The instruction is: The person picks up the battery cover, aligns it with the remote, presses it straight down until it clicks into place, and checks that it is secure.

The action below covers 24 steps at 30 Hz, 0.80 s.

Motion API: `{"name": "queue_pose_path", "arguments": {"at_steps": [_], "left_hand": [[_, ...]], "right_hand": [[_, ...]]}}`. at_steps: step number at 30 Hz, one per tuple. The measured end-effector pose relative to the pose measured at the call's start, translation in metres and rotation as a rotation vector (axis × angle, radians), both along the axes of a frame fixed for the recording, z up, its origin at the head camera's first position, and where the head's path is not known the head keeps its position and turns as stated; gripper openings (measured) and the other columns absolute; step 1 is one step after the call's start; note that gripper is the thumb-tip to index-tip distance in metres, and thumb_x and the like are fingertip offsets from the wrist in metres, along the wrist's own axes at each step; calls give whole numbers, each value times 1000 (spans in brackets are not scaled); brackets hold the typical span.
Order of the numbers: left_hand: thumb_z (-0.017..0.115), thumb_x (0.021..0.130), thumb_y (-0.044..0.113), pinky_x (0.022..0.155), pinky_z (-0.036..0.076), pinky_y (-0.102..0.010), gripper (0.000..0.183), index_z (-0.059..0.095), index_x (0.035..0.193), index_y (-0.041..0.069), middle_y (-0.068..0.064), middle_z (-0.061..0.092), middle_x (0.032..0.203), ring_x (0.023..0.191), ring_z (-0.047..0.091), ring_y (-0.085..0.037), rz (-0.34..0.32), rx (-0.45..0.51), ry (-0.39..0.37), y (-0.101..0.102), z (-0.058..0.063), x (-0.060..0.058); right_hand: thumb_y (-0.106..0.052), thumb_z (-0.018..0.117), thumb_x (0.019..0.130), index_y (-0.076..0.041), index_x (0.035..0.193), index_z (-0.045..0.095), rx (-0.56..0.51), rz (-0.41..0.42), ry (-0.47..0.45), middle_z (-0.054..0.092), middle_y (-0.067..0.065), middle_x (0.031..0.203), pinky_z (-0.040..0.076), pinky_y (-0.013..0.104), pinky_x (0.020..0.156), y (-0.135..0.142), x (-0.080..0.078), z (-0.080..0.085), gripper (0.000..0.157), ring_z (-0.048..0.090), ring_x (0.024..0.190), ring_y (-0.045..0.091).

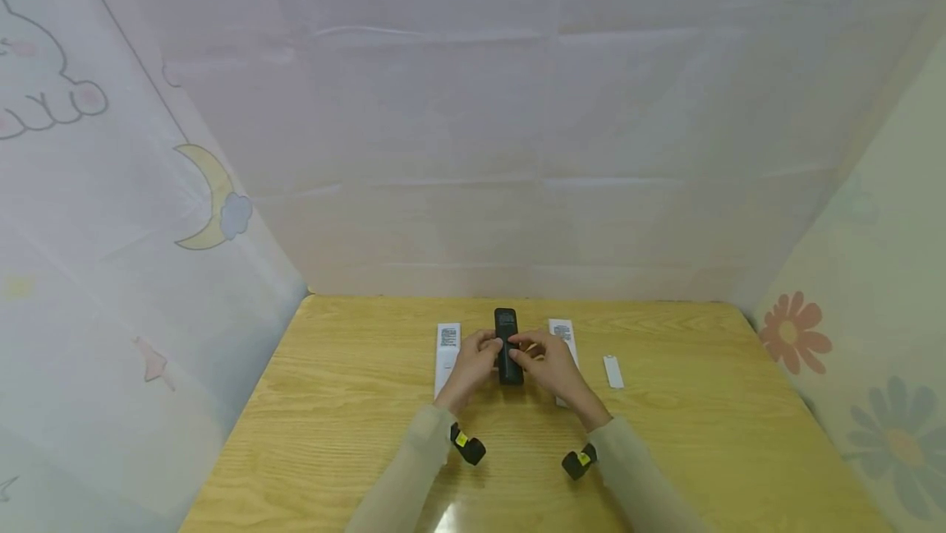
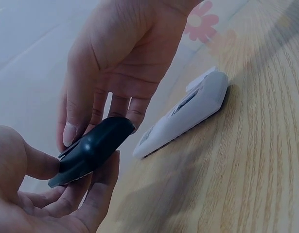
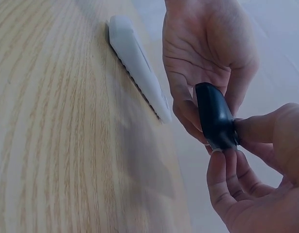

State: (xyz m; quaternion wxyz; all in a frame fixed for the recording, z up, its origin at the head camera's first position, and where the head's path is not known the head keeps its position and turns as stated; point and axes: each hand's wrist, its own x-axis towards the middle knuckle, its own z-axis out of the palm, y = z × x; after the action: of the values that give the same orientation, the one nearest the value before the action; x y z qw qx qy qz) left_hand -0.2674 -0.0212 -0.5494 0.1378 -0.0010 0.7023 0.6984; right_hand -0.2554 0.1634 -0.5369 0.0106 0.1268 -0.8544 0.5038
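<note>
A black remote control (image 1: pixel 510 365) is held above the table, its back with a printed label toward the head camera. My left hand (image 1: pixel 475 363) grips its left side, thumb on the back and fingers underneath, as the left wrist view shows. From the right, my right hand (image 1: pixel 550 365) holds the remote with thumb and fingers near its middle. Beneath the right thumb, a thin dark edge (image 2: pixel 71 149) stands slightly off the body in the left wrist view; whether it is a cover is unclear. White remotes lie label-up beside each hand, one left (image 1: pixel 447 352), one right (image 1: pixel 563 332).
A small white battery cover (image 1: pixel 613 371) lies on the wooden table (image 1: pixel 695 451) to the right. Patterned sheets (image 1: pixel 473 147) rise behind the table and at both sides. Black wrist cameras (image 1: pixel 469 445) sit at the sleeves.
</note>
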Motion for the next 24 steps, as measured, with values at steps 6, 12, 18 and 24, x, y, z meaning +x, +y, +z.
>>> {"name": "queue_pose_path", "arguments": {"at_steps": [6,12,18,24], "left_hand": [[51,114,27,96,63,-45,48,50,153,-2,-23,65,141,116,72,-29,9,11,-3,0,0,0],[51,114,25,96,63,-45,46,51,151,-2,-23,67,138,114,73,-28,17,21,-1,1,-2,0],[51,114,25,96,63,-45,47,51,152,-1,-22,68,137,111,73,-26,19,24,-2,1,-2,1],[51,114,25,95,63,-45,47,51,153,-2,-22,68,137,112,73,-26,16,22,-1,1,-2,2]], "right_hand": [[-11,77,100,-9,125,77,-22,-17,-18,70,11,109,59,27,74,-1,-1,-2,26,71,93,26],[-11,78,98,-8,133,72,-65,-47,-63,67,13,111,60,28,71,-2,-2,-4,36,72,95,26],[-12,79,98,-4,137,67,-107,-70,-83,66,19,115,63,31,72,-2,-1,-6,42,74,97,30],[-13,78,99,-1,139,64,-159,-92,-124,65,24,121,65,36,76,-3,-2,-8,44,75,102,34]]}}
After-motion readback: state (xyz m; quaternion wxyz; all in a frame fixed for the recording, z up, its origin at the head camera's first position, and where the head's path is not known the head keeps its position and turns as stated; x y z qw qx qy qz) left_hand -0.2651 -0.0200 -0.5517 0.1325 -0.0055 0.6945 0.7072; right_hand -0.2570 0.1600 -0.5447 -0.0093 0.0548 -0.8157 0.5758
